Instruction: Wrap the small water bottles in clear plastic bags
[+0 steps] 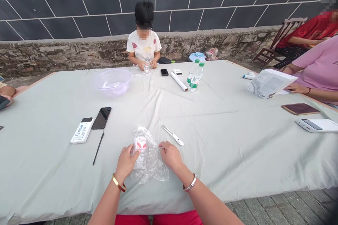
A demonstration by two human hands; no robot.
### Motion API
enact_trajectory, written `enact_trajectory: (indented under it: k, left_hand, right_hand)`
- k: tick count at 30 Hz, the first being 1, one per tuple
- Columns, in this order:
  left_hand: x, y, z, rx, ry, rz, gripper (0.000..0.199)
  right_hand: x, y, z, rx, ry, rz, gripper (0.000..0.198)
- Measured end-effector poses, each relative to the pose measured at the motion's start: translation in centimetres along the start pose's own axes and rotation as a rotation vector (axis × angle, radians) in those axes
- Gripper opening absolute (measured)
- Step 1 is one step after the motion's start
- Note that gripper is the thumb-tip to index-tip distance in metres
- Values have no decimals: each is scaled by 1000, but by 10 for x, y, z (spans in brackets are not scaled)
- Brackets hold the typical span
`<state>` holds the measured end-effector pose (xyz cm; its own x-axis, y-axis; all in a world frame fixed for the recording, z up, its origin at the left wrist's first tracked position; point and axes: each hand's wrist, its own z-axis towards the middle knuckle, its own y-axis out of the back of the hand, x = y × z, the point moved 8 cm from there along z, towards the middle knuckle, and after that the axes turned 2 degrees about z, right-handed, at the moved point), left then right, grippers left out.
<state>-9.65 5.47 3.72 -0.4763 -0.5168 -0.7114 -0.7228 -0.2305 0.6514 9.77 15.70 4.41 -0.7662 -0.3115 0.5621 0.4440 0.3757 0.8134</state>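
Observation:
A small clear bottle (140, 144) with a white cap and a red-and-white label lies on a sheet of clear plastic film (156, 163). My left hand (127, 161) grips the bottle's side, thumb over the label. On the film's right edge, my right hand (171, 154) is closed in a pinch. The film spreads loosely under and to the right of the bottle. Just beyond my right hand lies a white utility knife (173, 135), touched by neither hand.
A black phone (101, 118) and a white power bank (82, 130) lie to the left. Farther off stand a translucent purple basin (112, 89), a roll of film (179, 81) and two green-capped bottles (194, 77). A person (144, 47) opposite handles another bottle; others sit at the right and left.

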Motion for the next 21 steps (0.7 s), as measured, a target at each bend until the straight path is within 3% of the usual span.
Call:
enact_trajectory:
  k: [4,7,11,15,18,21]
  left_hand:
    - [5,26,-3,-130,45,33,53]
    - [-16,21,-5,-123,12,81,53]
    - [-34,10,-5,-125,-8,331,59]
    - [-11,19,1,-104,-36,267,44]
    - [20,39,6,-155,40,192,43]
    - [33,48,9,-190,65,122,40]
  right_hand:
    - [-6,-1,-2,-3,-36,-6,37]
    - [-7,0,-2,-12,-33,-3,35]
    - [-9,6,-2,-27,0,161,25]
    - [-18,8,-5,-48,-14,265,21]
    - [-18,4,-6,-38,-7,159,25]
    - [-15,1,-5,-15,3,37,28]
